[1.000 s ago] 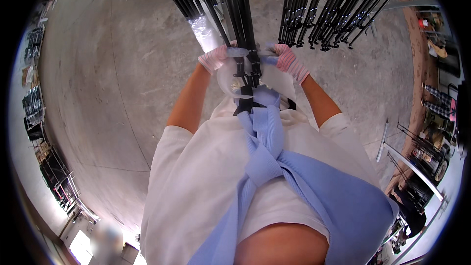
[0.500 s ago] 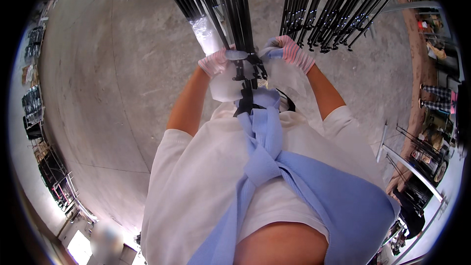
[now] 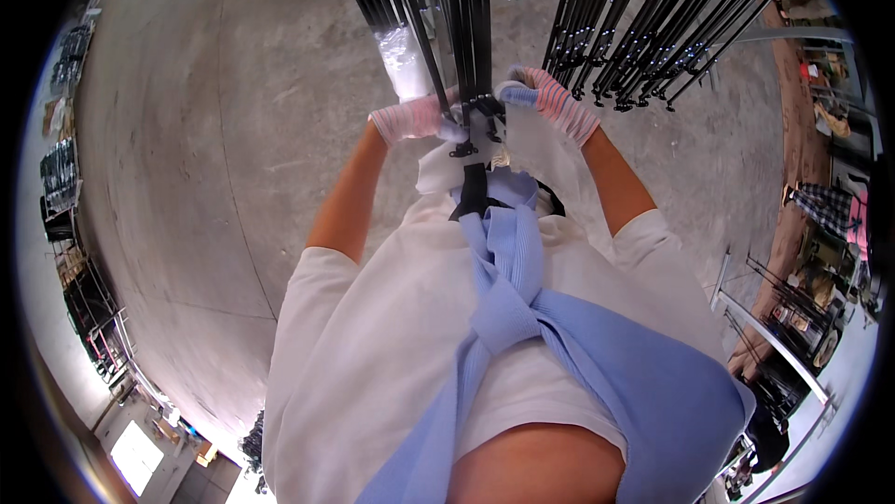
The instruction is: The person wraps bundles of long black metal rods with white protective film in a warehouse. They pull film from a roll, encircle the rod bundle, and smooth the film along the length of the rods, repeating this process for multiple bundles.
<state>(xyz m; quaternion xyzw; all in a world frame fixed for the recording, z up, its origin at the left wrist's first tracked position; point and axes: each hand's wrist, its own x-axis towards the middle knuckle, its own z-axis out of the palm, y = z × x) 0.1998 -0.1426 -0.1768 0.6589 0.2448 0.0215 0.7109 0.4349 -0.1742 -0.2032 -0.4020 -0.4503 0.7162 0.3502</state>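
A bundle of long black rods (image 3: 466,28) with small fittings at their lower ends hangs in front of my chest. A translucent plastic bag (image 3: 534,142) surrounds those ends, its film spreading on both sides. My left hand (image 3: 410,120), in a pink-and-white striped knit glove, is closed on the film at the bundle's left side, fingertips against the rod ends. My right hand (image 3: 557,101), in a striped glove with bluish fingers, pinches the film just right of the bundle. The rods partly hide the left fingers.
More black rods (image 3: 643,38) hang in rows ahead and to the right. Beside my left hand, other rods end in a clear plastic sleeve (image 3: 403,64). Concrete floor (image 3: 186,159) lies below. Racks of dark parts line the left edge; a person in checked clothing (image 3: 825,210) is far right.
My left fingers have moved down and inward over the rod ends, and the film on that side has shifted inward. My right hand keeps its pinch almost in place. The whole view has shifted slightly.
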